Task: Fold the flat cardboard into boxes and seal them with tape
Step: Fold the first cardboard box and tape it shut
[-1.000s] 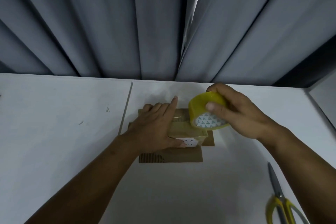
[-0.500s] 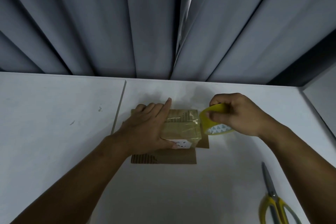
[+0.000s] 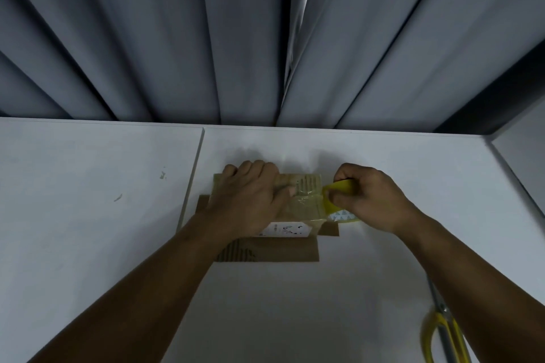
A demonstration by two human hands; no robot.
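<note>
Right-hand grip (image 3: 372, 198) around tape roll (image 3: 343, 186) at box (image 3: 306, 204) right edge

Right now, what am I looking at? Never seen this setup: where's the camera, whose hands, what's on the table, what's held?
No machine here: a wide-angle camera on a person's head looks down at their bare hands. On the white table lies a part-folded cardboard box with a white label. The left hand presses on it; the right hand holds a yellow tape roll at its right edge, clear tape stretched across the top. Yellow-handled scissors lie lower right, grey curtain behind.
</note>
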